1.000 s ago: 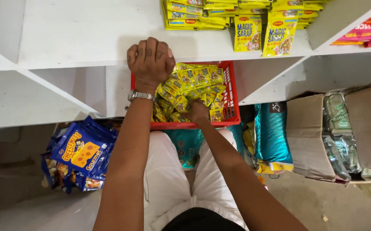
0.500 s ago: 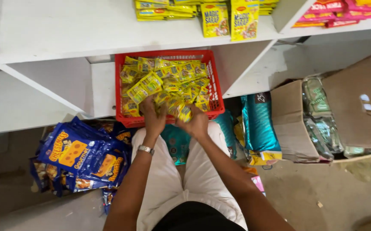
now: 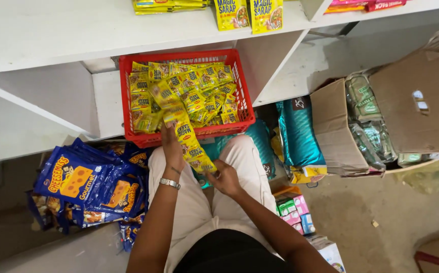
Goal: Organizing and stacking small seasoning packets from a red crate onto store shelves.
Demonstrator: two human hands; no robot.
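So the yellow sachet strip (image 3: 189, 144) runs lengthwise from the red basket (image 3: 133, 136) toward the lap. Left hand (image 3: 171, 146) pinches its far part, right hand (image 3: 224, 178) pinches the near end.

The left hand (image 3: 171, 146) covers the near rim of the red basket (image 3: 239, 86), and its fingertips are lost behind the strip of yellow sachets (image 3: 191, 144). The strip's lower end disappears into the right hand (image 3: 225, 178). The top edge cuts off the sachets on the shelf (image 3: 52, 30). The cardboard box (image 3: 416, 101) runs past the right edge, its green packs (image 3: 363, 119) half hidden.
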